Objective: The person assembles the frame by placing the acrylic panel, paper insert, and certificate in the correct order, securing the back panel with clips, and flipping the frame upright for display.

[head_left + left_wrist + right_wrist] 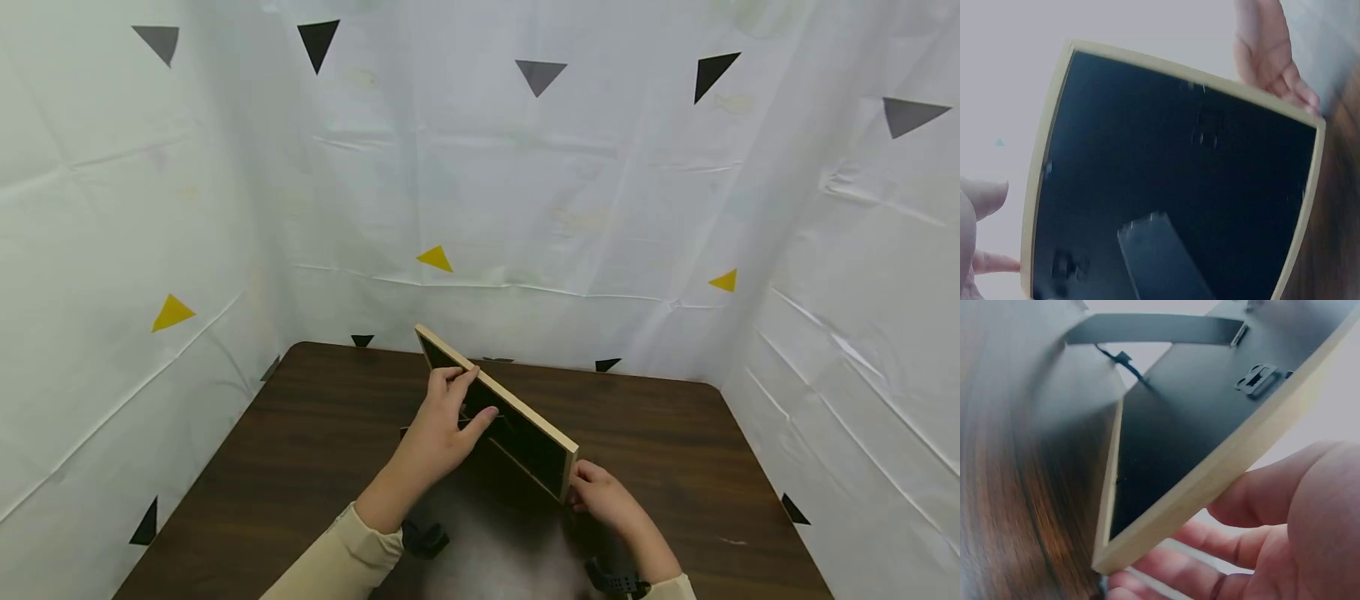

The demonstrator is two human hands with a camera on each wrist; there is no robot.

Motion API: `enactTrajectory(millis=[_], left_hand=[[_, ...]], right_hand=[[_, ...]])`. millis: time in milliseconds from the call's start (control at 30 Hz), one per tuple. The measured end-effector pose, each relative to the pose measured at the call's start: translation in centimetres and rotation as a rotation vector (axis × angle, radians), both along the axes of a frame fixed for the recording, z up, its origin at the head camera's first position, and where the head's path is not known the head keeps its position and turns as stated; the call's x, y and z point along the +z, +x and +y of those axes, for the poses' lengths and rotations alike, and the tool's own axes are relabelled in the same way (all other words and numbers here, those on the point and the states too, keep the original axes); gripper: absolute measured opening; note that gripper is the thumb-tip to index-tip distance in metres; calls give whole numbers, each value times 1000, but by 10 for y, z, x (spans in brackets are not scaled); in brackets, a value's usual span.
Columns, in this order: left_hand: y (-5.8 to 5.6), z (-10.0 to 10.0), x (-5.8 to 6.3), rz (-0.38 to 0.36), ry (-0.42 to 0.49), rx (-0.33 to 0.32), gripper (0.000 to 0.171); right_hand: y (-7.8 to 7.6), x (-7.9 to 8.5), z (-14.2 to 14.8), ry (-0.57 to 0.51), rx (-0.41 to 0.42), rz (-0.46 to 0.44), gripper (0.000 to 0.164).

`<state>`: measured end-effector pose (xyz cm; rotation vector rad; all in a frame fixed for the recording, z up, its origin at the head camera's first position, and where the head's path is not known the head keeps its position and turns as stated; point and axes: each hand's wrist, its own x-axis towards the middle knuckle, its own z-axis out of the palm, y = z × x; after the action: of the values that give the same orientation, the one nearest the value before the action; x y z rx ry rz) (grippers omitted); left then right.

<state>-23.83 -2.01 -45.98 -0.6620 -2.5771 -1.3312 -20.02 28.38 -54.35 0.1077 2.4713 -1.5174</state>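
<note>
A picture frame [532, 440] with a pale wooden border and a black back stands tilted on the table, its back towards me. My left hand [441, 425] rests its fingertips on the frame's upper edge, the thumb held away from it. In the left wrist view, one finger of that hand touches the wooden border [1034, 187]. At the lower right corner my right hand [603, 500] holds the frame by its side, with the thumb against the border [1179, 506] in the right wrist view. An easel-type stand [1154, 329] sticks out from the back.
The dark wood-grain table [300, 467] has rounded far corners. White sheeting [480, 183] with black, grey and yellow triangles surrounds it at the back and sides. Small metal hangers [1257, 379] are fixed to the frame's back. Light reflects off the tabletop near me.
</note>
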Motion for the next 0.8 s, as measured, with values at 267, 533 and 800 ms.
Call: enactTrajectory(millis=[267, 533, 800], left_hand=[[13, 5, -5, -181, 178, -82, 105], [29, 10, -9, -341, 353, -200, 140], [54, 23, -18, -255, 327, -153, 145]], right_hand=[[13, 2, -14, -27, 50, 6, 19], [16, -1, -27, 8, 107, 10, 21], [21, -1, -40, 8, 115, -9, 24]])
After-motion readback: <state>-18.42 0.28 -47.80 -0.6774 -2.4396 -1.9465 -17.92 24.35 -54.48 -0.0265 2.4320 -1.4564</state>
